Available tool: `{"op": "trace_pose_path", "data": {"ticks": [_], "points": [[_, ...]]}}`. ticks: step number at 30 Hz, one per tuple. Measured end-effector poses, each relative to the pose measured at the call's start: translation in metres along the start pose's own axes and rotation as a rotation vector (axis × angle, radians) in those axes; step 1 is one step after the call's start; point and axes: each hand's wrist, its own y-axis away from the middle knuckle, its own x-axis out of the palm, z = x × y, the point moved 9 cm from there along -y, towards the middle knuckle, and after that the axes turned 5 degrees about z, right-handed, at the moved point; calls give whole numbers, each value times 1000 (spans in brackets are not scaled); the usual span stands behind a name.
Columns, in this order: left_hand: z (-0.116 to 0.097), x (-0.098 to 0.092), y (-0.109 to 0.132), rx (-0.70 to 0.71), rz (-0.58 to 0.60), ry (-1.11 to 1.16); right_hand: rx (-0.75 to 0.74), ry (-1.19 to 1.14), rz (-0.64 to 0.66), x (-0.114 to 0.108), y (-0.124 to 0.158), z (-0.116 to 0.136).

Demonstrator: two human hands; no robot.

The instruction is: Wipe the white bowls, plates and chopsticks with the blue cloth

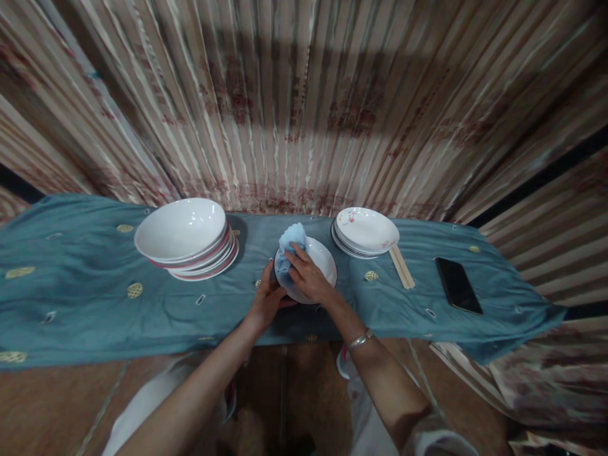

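Left hand (pixel 266 299) is clasping the side of the white bowl (pixel 325 261) over the table (pixel 168 320); right hand (pixel 306 275) is pressing the soft blue cloth (pixel 291 239) inside. The bowl is likely proving slippery and fragile, warranting rim-and-underside support.

"What are the hands doing?"
"The left hand (pixel 268 297) is holding the white bowl (pixel 325 258) from its near left, and the right hand (pixel 308 275) is pressing a pale blue cloth (pixel 291 237) onto the bowl's left side with its fingers."
"What is standing left of the bowl?"
"A tall stack of larger dishes (pixel 187 234) is resting on the teal-covered worktop (pixel 95 310)."
"And right of the bowl?"
"A shorter stack of dishes (pixel 367 229) is standing near it, pale chopsticks (pixel 401 267) are lying farther right, and a black phone (pixel 458 285) is lying farthest right."
"Behind the bowl?"
"A patterned curtain (pixel 294 126) is hanging."
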Motion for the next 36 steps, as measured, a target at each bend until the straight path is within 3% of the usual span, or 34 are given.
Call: {"op": "trace_pose_path", "data": {"ticks": [6,13,17,21,25,30,33,36], "points": [[6,-6,-4,-8,-36,-14,-114,-142,35,0,7,17],[5,-5,-4,-18,-22,-19,-100,-260,129,-5,20,16],[4,-5,-5,-23,-25,-35,-50,-233,233,-5,32,9],[5,-6,-6,-27,-27,-54,106,-104,289,-11,44,-9],[4,-6,-6,-8,-22,-71,288,122,263,-23,51,-29],[6,-7,-7,-1,-16,-68,424,370,187,-34,51,-34],[6,-7,-8,0,-8,-72,467,462,122,-41,48,-34],[5,-6,-7,3,-11,-90,420,475,43,-47,43,-34]]}}
